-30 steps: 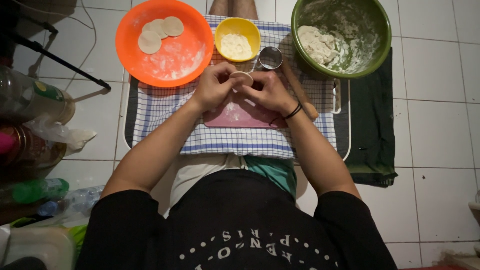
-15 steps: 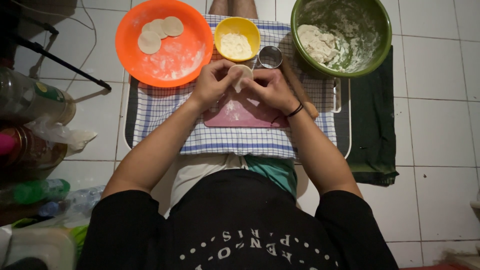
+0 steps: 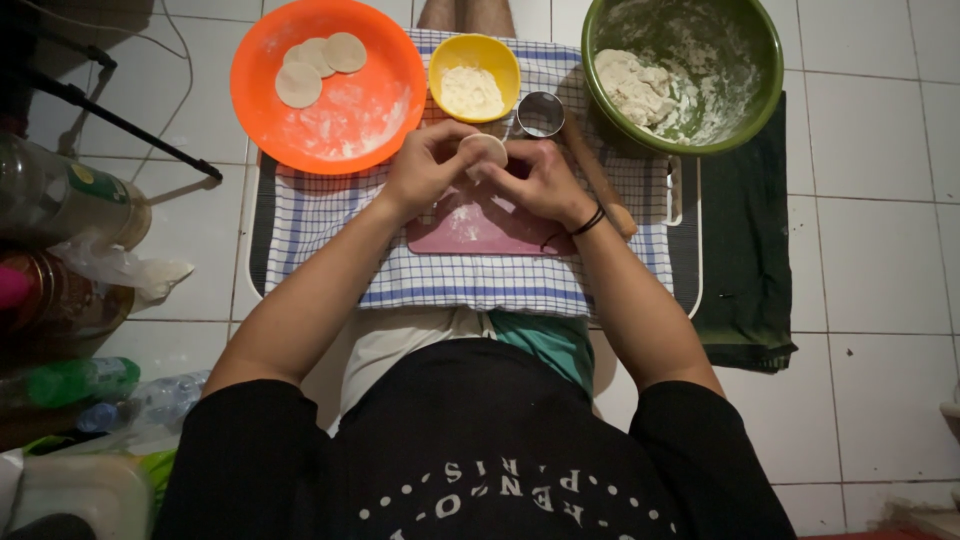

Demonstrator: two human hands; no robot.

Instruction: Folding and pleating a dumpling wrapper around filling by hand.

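Note:
A small round disc of dough [image 3: 484, 150] is held between my left hand [image 3: 428, 165] and my right hand [image 3: 537, 180], just above a pink cutting board [image 3: 478, 230]. The board lies on a blue-and-white checked cloth [image 3: 470, 280]. Beyond my fingers stand a yellow bowl of flour [image 3: 474, 75] and a round metal cutter [image 3: 541, 113]. A wooden rolling pin [image 3: 600, 180] lies partly under my right wrist. At the far left, an orange plate [image 3: 330, 85] carries three cut dough rounds and some flour. A green bowl [image 3: 683, 70] at the far right holds a lump of dough.
A dark green cloth [image 3: 745, 250] lies on the white tiled floor to the right. Bottles, a jar and plastic bags [image 3: 70, 260] crowd the left edge. A black stand leg [image 3: 110, 120] and a cable cross the floor at top left.
Both hands have lifted the dough disc slightly and moved it toward the bowls; the fingers have shifted around its edge.

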